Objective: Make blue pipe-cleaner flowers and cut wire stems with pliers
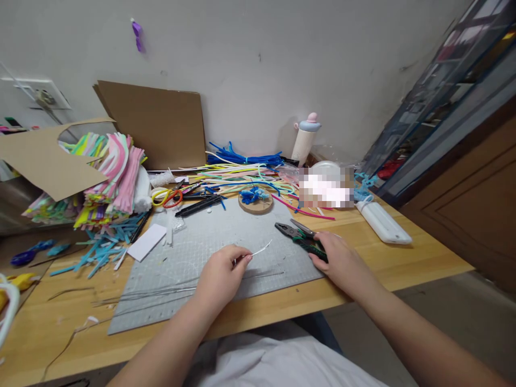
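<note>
My left hand (223, 271) is closed in a pinch over the grey cutting mat (185, 269). From its fingertips a thin whitish wire (263, 249) points to the right, its end slightly bent up. At the mat's right edge my right hand (338, 259) curls around the dark green-and-black handles of a pair of pliers (288, 231), whose jaws point left. Beside the pliers, a second tool with a grey pointed blade (301, 226) runs partly under the same hand. Several long thin wires (161, 293) lie on the mat under and left of my left hand.
Behind the mat are a round wooden disc (256, 205) with blue pieces, many coloured pipe cleaners (242, 172), scissors (173, 199) and a black cutter (199, 205). A white bottle (305, 141) stands by the wall. A white phone-like device (382, 223) lies right; bundled strips (108, 183) crowd the left.
</note>
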`<state>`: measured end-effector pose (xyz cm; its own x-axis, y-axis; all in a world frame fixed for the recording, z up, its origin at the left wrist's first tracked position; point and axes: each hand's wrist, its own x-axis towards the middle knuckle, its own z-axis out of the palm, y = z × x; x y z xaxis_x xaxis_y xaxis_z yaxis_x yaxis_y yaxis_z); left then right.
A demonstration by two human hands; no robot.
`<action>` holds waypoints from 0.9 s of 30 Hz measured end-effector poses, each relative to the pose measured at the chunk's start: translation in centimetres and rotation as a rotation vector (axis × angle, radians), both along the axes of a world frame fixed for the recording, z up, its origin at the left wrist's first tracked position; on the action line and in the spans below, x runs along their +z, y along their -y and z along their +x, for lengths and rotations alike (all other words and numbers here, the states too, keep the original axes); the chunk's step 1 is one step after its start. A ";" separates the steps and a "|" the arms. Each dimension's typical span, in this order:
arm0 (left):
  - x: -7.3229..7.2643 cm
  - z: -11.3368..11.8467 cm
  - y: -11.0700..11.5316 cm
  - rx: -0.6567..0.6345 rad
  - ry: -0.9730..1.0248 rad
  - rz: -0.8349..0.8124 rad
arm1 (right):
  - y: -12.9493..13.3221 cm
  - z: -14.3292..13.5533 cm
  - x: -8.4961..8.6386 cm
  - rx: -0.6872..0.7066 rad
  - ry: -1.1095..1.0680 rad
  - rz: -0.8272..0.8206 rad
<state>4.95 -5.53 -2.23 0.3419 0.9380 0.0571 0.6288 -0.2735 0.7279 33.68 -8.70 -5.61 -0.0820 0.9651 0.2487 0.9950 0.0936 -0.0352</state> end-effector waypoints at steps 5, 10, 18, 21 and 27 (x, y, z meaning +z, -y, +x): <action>0.8 0.0 0.2 0.006 -0.005 -0.012 | -0.3 -0.4 1.5 0.036 0.189 -0.114; 1.7 -0.1 0.4 0.001 0.018 -0.016 | -0.7 -0.3 2.4 0.094 0.276 -0.104; 3.3 -0.5 0.9 0.009 0.100 -0.036 | 1.8 -1.0 5.2 0.107 -0.954 -0.582; 4.4 -0.8 1.2 0.000 0.164 -0.110 | 4.2 -2.3 6.1 0.110 -1.458 -0.830; 6.5 -1.5 1.7 0.003 0.253 -0.240 | 6.3 -3.8 6.7 0.181 -1.362 -0.814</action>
<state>3.43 -7.19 4.27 0.3423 0.9360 -0.0826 0.4208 -0.0741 0.9041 29.88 -15.04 1.12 -0.3620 0.8739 -0.3244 0.1587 -0.2852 -0.9452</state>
